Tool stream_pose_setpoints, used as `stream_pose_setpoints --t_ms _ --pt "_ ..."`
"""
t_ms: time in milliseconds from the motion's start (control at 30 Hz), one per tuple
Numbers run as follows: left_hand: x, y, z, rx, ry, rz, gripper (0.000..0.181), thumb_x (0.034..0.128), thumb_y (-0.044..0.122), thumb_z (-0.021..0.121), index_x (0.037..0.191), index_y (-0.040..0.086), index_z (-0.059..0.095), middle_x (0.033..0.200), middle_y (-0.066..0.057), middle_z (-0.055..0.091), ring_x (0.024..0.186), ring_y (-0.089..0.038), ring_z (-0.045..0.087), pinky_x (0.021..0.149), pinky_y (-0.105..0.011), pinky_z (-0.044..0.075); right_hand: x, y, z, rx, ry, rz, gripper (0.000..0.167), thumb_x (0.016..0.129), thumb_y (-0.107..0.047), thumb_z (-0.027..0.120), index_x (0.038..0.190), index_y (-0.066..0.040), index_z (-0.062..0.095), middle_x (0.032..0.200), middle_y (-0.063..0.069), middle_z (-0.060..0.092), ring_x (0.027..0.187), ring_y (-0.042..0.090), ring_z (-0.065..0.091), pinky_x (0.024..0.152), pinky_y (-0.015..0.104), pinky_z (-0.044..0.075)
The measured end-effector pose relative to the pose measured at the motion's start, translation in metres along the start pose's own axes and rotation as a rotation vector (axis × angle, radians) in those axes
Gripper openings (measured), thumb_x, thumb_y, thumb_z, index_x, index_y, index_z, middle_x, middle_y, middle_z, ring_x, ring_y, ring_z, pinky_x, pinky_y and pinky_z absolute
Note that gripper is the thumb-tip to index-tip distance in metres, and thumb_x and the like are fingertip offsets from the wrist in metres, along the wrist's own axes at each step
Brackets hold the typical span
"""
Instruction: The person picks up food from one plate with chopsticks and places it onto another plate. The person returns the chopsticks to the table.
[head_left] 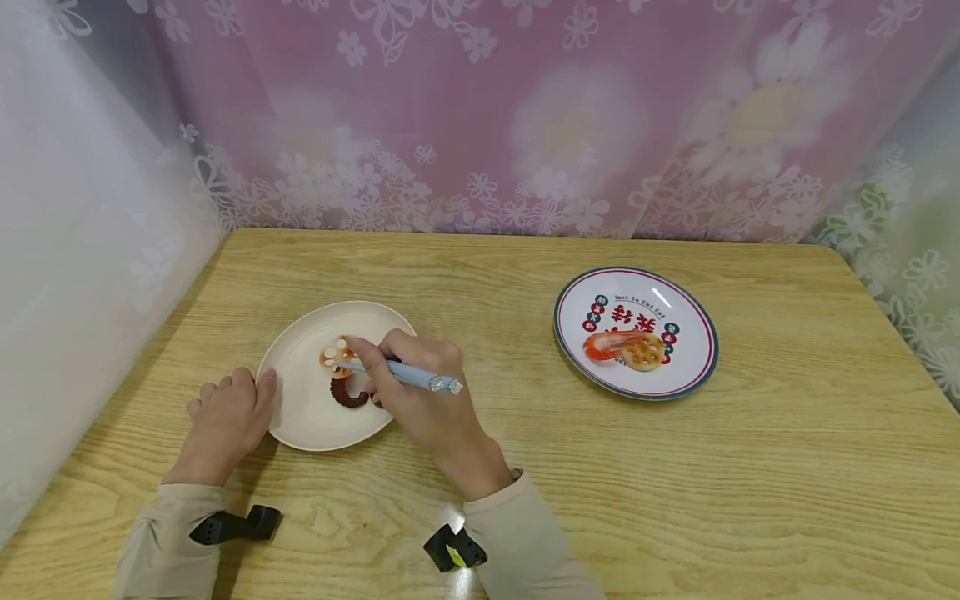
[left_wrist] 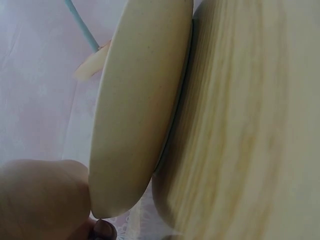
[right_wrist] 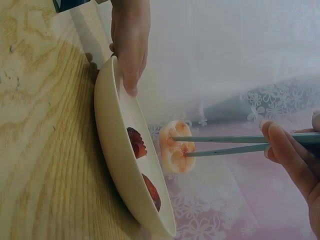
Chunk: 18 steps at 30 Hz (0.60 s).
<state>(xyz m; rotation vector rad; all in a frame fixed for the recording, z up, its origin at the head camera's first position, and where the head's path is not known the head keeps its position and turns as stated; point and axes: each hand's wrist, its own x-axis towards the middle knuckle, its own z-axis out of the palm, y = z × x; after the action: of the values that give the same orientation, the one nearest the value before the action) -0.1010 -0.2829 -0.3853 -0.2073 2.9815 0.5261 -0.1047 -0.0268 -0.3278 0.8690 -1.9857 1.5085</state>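
My right hand point(head_left: 431, 400) holds a pair of light-blue chopsticks point(head_left: 411, 375). Their tips grip a pale orange lotus root slice point(right_wrist: 172, 161), which the right wrist view shows raised off the cream plate point(head_left: 300, 421). On that plate lies a dark red-brown octopus tentacle point(head_left: 347, 395), curved and partly behind my right hand; the right wrist view shows two dark red parts, and I cannot tell if they join. My left hand point(head_left: 231, 421) pinches the plate's left rim, thumb at the edge point(left_wrist: 107, 150) and a fingertip below it.
To the right stands a white plate point(head_left: 585, 304) with a blue and red rim and printed characters. On it a shrimp point(head_left: 606, 344) lies against another lotus root slice point(head_left: 647, 355). The wooden table point(head_left: 480, 292) ends at a pink flowered curtain point(head_left: 480, 108).
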Motion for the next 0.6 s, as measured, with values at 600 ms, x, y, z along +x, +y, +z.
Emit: stream_pose_setpoints --t_ms 600 --pt "0.0023 -0.0021 -0.0004 0.013 -0.023 0.008 0.057 0.1051 0.039 0.018 0.093 -0.011 0.043 0.094 -0.036 0.051 0.088 -0.054 0.042 0.075 -0.057 0.03 -0.0037 -0.0039 0.0083 0.133 -0.123 -0.007 0.029 0.091 -0.006 0.066 0.064 -0.006 0.058 0.061 0.0 0.064 0.052 -0.001 0.055 0.046 0.011 0.038"
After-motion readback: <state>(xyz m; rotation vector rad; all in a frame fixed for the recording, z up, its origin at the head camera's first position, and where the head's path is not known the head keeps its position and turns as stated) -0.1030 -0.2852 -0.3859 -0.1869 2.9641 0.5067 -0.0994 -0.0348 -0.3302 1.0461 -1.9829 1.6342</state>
